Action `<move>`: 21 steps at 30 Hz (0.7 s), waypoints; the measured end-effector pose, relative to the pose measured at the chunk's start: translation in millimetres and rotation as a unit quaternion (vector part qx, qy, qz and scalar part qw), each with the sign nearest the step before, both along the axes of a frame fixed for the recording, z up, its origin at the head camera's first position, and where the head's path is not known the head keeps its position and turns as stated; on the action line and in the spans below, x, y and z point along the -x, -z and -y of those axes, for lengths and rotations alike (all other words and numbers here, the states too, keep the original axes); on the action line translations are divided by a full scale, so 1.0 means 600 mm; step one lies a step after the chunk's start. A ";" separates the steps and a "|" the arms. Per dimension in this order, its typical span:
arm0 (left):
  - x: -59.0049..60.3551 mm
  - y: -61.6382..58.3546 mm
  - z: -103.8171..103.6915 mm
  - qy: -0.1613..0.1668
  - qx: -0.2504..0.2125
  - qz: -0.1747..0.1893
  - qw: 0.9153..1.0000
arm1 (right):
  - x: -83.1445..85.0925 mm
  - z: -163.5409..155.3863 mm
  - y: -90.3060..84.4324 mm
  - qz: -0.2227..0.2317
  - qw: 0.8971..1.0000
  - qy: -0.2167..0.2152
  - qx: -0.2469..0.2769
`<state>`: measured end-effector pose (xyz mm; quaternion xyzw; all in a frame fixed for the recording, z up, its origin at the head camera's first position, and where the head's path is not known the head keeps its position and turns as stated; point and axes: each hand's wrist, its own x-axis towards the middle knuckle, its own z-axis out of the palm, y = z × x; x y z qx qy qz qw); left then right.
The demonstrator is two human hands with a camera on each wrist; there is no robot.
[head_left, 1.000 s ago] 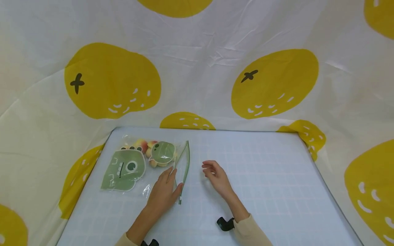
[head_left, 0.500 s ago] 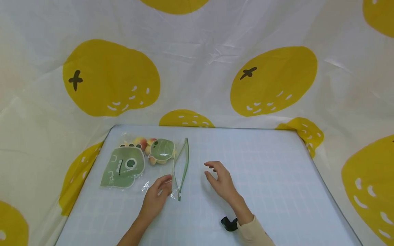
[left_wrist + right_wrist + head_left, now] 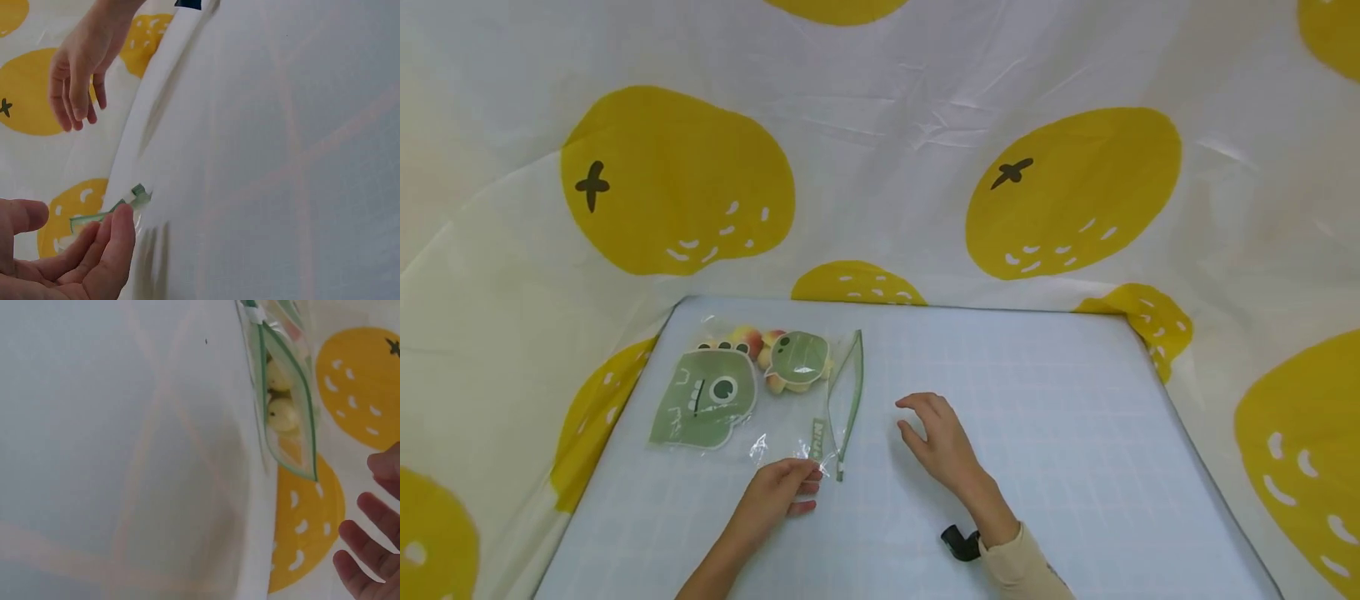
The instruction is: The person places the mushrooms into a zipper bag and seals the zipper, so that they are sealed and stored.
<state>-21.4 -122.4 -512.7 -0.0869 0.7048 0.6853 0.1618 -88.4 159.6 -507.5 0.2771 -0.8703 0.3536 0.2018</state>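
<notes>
A clear zip bag [image 3: 786, 425] with green cartoon prints lies on the left half of the table, its green-edged mouth gaping towards the right. Small yellow and red fruit-like pieces [image 3: 747, 340] show inside it at the far side; in the right wrist view, round yellow ones [image 3: 282, 414] appear through the opening. My left hand [image 3: 775, 493] is at the bag's near right corner, fingers extended and thumb apart in the left wrist view, holding nothing. To the right of the bag mouth, my right hand [image 3: 942, 442] hovers with loosely bent fingers and nothing in them.
A pale checked cloth covers the table [image 3: 1075, 450]. Behind and around it hangs a white curtain [image 3: 880, 183] with large yellow fruit prints. A black wrist mount [image 3: 961, 543] sits by the right sleeve.
My left hand has left the bag's mouth edge and moved towards the near side, uncovering a green printed label. The right hand has shifted slightly right, its thumb spread wider.
</notes>
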 end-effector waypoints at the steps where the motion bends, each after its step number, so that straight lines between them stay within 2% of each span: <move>1: -0.001 0.002 0.003 0.013 -0.002 0.011 1.000 | 0.000 0.001 0.001 -0.002 1.000 -0.002 -0.001; 5: -0.003 0.010 0.013 0.043 -0.055 0.055 0.996 | 0.002 0.013 0.002 0.017 1.000 -0.010 -0.008; 9: -0.002 0.017 0.016 0.054 -0.122 0.096 0.986 | 0.005 0.030 0.006 0.074 0.997 -0.015 -0.023; 16: -0.001 0.024 0.011 0.037 -0.207 0.139 0.968 | 0.004 0.061 0.012 0.185 0.982 -0.031 -0.035; 21: -0.003 0.025 0.008 0.037 -0.235 0.151 0.959 | 0.006 0.084 0.018 0.221 0.972 -0.058 -0.049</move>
